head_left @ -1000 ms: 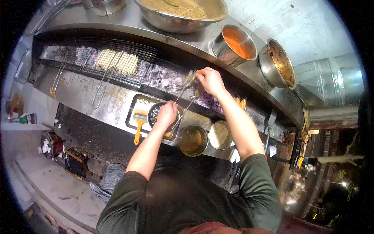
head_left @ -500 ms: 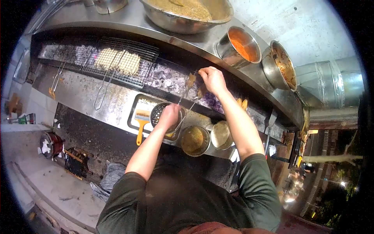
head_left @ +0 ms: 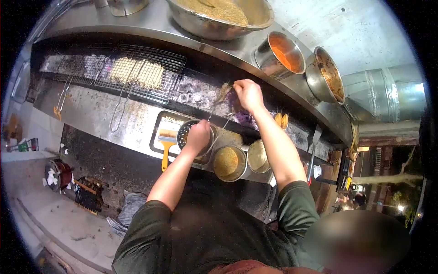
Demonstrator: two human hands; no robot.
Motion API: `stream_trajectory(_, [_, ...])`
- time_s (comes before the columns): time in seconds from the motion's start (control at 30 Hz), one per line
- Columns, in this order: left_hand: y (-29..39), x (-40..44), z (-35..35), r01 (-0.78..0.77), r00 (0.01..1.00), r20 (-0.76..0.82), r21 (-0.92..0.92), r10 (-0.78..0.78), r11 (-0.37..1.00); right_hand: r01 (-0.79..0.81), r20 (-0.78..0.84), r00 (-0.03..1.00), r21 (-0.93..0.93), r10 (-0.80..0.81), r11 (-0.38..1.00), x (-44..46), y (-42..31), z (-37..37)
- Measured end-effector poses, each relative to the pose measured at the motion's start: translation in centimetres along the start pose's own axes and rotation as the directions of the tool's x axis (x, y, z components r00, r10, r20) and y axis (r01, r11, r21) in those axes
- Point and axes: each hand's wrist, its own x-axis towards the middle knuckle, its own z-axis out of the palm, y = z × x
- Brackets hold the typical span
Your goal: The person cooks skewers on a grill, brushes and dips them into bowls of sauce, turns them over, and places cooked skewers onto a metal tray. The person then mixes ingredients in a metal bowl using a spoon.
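My left hand (head_left: 199, 134) is closed round the near end of a thin metal skewer, above a perforated bowl (head_left: 186, 133). The skewer carries a small brownish piece of food (head_left: 223, 93) over the grey coals (head_left: 196, 93). At the far end of that food is my right hand (head_left: 248, 95), its fingers pinched together; whether they grip the skewer tip or the food is too small to tell. A second skewer lies beside it over the grill edge. An orange-handled brush (head_left: 166, 148) rests on the metal tray (head_left: 154, 137) left of my left hand.
A wire grill basket (head_left: 173, 73) holds pale food (head_left: 136, 73) over coals at left. Pots of seasoning (head_left: 230, 163) stand right of the tray. Behind the grill are a large bowl (head_left: 214, 29), a pot of red powder (head_left: 285, 51) and a steel bowl (head_left: 329, 75). A blurred person's head (head_left: 358, 242) is at lower right.
The skewered food has tilted and shifted slightly between my hands, which remain in nearly the same places. A blurred head has come into view at lower right.
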Motion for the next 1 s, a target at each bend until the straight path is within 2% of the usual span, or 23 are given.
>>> stream_trajectory(0.07, [-0.4, 0.2, 0.1, 0.061, 0.998, 0.033, -0.096, -0.058, 0.994, -0.068, -0.009, 0.998, 0.048, 0.068, 0.997, -0.1, -0.6, -0.2])
stream_trajectory(0.17, [-1.4, 0.6, 0.8, 0.09, 0.994, 0.069, -0.177, -0.079, 0.98, 0.074, -0.053, 0.996, 0.002, -0.074, 0.997, -0.5, -0.2, 1.0])
stream_trajectory(0.2, [-1.5, 0.7, 0.7, 0.094, 0.994, 0.075, -0.194, -0.081, 0.976, 0.049, -0.126, 0.991, 0.059, -0.041, 0.997, -0.3, -0.3, 1.1])
stream_trajectory(0.3, [-1.4, 0.7, 0.1, 0.054, 0.993, 0.116, -0.175, -0.034, 0.983, -0.001, -0.118, 0.993, -0.056, -0.005, 0.998, -0.5, -0.1, 1.9])
stream_trajectory(0.37, [-0.7, 0.6, -0.6, 0.052, 0.986, 0.164, -0.16, -0.025, 0.986, -0.234, -0.176, 0.951, 0.133, 0.255, 0.963, -0.2, -2.3, 0.3])
stream_trajectory(0.43, [-0.7, 0.3, -0.3, 0.111, 0.973, 0.223, -0.194, -0.066, 0.975, -0.271, -0.171, 0.939, 0.17, 0.3, 0.947, -0.6, -2.1, 1.0])
stream_trajectory(0.5, [-1.7, 0.3, 1.3, 0.227, 0.944, 0.298, -0.267, -0.144, 0.936, -0.041, -0.139, 0.989, 0.073, 0.051, 0.996, -1.7, -0.5, 2.0])
stream_trajectory(0.53, [-2.1, 0.4, 2.1, 0.239, 0.943, 0.3, -0.314, -0.143, 0.919, -0.017, -0.174, 0.984, 0.129, 0.039, 0.991, -2.0, -1.0, 1.5])
stream_trajectory(0.6, [-2.0, 0.3, 2.4, 0.131, 0.957, 0.285, -0.291, -0.044, 0.948, -0.079, -0.207, 0.969, 0.251, 0.133, 0.965, -2.1, -2.6, 0.2])
stream_trajectory(0.63, [-1.8, 0.1, 2.7, 0.201, 0.946, 0.308, -0.306, -0.104, 0.93, -0.112, -0.22, 0.957, 0.314, 0.187, 0.943, -2.4, -3.1, -0.3])
stream_trajectory(0.67, [-1.6, -0.1, 3.0, 0.271, 0.93, 0.329, -0.319, -0.163, 0.908, -0.112, -0.205, 0.965, 0.248, 0.166, 0.962, -2.6, -2.3, -0.1])
stream_trajectory(0.77, [2.9, -0.1, -0.9, 0.363, 0.881, 0.429, -0.35, -0.196, 0.863, -0.102, -0.285, 0.941, 0.274, 0.183, 0.956, -2.8, -3.5, -1.0])
stream_trajectory(0.8, [1.6, -0.3, 0.8, 0.414, 0.875, 0.433, -0.437, -0.217, 0.798, -0.027, -0.351, 0.926, 0.301, 0.137, 0.953, -2.8, -3.4, -0.8])
stream_trajectory(0.83, [-0.3, -0.4, 3.1, 0.353, 0.908, 0.375, -0.448, -0.186, 0.821, -0.016, -0.273, 0.961, 0.112, 0.046, 0.994, -2.9, -1.9, 0.4])
stream_trajectory(0.87, [-2.3, -0.4, 5.2, 0.29, 0.936, 0.317, -0.452, -0.152, 0.844, -0.093, -0.264, 0.961, -0.026, 0.083, 0.995, -3.8, -1.4, 1.5])
stream_trajectory(0.9, [-1.8, -0.2, 4.8, 0.296, 0.937, 0.31, -0.459, -0.162, 0.838, -0.162, -0.26, 0.959, -0.163, 0.116, 0.973, -4.5, -1.2, 2.3])
stream_trajectory(0.93, [-1.3, -0.1, 4.3, 0.302, 0.938, 0.303, -0.466, -0.171, 0.831, -0.244, -0.225, 0.946, -0.027, 0.232, 0.969, -4.9, -0.5, 2.0])
stream_trajectory(0.97, [-0.8, 0.1, 3.9, 0.308, 0.938, 0.296, -0.474, -0.181, 0.825, -0.284, -0.142, 0.95, -0.013, 0.279, 0.959, -5.5, 0.4, 1.0])
stream_trajectory(1.0, [-0.6, 0.1, 3.6, 0.319, 0.935, 0.297, -0.475, -0.192, 0.82, -0.257, -0.21, 0.943, 0.034, 0.259, 0.966, -6.6, 1.5, 1.2])
